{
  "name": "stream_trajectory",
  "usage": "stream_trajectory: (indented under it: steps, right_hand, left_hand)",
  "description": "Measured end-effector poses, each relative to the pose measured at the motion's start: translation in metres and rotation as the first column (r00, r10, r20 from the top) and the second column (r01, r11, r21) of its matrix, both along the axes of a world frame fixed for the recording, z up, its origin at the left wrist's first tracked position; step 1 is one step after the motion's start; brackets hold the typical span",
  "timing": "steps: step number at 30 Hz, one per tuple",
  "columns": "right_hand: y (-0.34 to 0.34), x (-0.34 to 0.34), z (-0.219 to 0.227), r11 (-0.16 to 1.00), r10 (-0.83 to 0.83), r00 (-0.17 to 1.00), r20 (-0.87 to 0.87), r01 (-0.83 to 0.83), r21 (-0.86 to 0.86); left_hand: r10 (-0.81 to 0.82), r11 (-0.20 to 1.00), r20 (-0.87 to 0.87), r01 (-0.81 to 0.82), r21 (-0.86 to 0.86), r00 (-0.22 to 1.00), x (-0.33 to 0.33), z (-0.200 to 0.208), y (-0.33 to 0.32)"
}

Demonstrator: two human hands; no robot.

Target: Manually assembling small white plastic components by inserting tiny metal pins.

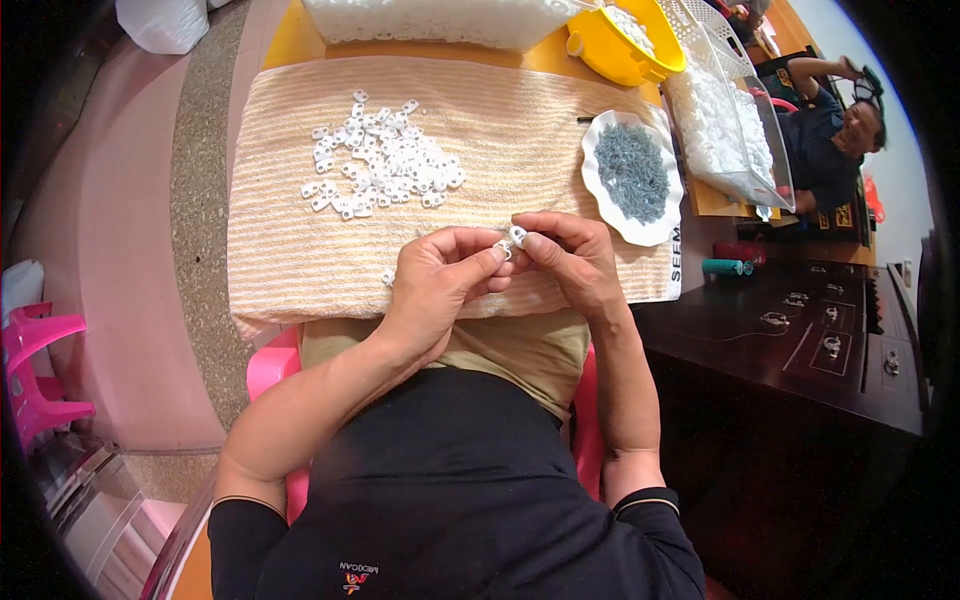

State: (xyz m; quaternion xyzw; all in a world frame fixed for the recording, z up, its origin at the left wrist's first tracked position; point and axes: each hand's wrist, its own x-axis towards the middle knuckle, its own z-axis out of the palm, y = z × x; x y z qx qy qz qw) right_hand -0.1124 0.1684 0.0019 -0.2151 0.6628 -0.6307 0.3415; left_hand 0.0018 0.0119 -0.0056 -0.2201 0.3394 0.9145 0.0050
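Observation:
My left hand (450, 270) and my right hand (572, 258) meet above the near edge of a striped towel (300, 240). Between the left thumb and fingers is a small white plastic piece (503, 247). A second white plastic piece (517, 235) is pinched in my right fingertips, close against the first; whether the two are joined I cannot tell. A loose pile of similar white pieces (385, 160) with dark holes lies on the towel, beyond my left hand. Past my right hand stands a white scalloped dish (591, 190) of thin grey-blue clear parts.
A clear bin (430, 22) of white pieces stands at the far edge, beside a yellow basin (590, 50). Another clear bin (735, 185) is at the far right. A person (840, 140) sits beyond it. A dark cabinet (780, 340) lies right, a pink stool (45, 335) left.

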Motion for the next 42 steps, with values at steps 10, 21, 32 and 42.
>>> stream_trajectory:
  steps: [10, 21, 32, 42]
  right_hand:
    - [-0.0009, -0.0006, 0.0025, 0.997, 0.057, 0.997, -0.053, -0.054, 0.058]
    - [-0.0008, 0.0007, 0.0041, 0.998, 0.061, 0.997, 0.044, -0.062, 0.025]
    - [-0.0001, 0.0011, 0.0067, 0.997, 0.075, 0.994, 0.086, -0.074, -0.008]
    - [0.0033, -0.0011, 0.0025, 0.996, 0.091, 0.992, 0.093, -0.091, -0.006]
  left_hand:
    - [-0.011, 1.0, 0.004, 0.011, -0.01, 1.0, -0.0006, 0.0001, 0.0]
    - [-0.001, 1.0, -0.009, 0.001, -0.013, 1.0, 0.0, 0.001, 0.0008]
    - [-0.004, 1.0, -0.001, 0.004, -0.009, 1.0, 0.0001, 0.0009, 0.001]
    - [-0.031, 0.999, -0.006, 0.031, -0.008, 0.999, 0.0008, -0.0004, 0.0011]
